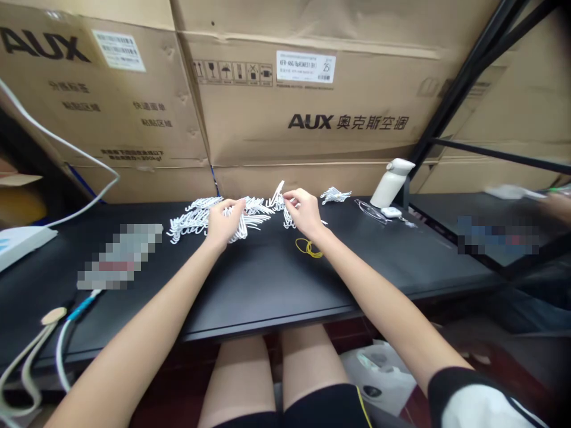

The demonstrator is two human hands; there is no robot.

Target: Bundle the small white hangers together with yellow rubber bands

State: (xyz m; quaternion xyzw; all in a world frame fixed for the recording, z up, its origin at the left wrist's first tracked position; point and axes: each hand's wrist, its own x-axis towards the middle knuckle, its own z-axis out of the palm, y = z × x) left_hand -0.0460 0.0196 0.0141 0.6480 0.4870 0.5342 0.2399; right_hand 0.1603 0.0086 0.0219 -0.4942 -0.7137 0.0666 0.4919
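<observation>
A pile of thin white hooks (187, 224) with curved ends lies near the back of the black table, under and around my left hand (224, 224). That hand is curled over a bunch of them, thumb on top; its fingertips are partly hidden. Just to the right, my right hand (306, 208) pinches a white hook (277, 191) between thumb and fingers, its end pointing up. More white hooks lie beneath the right hand. Yellow rubber bands (310, 248) rest on the table below the right wrist. A small separate bundle of white hooks (335, 194) lies farther right.
Large cardboard boxes (312, 142) stand behind the table (276, 285). At right are a white bottle (392, 183), a small white case (391, 212) and a black metal frame (459, 89). A blurred-out flat object (120, 255) with a cable lies left. Another person's hand (557, 205) shows far right.
</observation>
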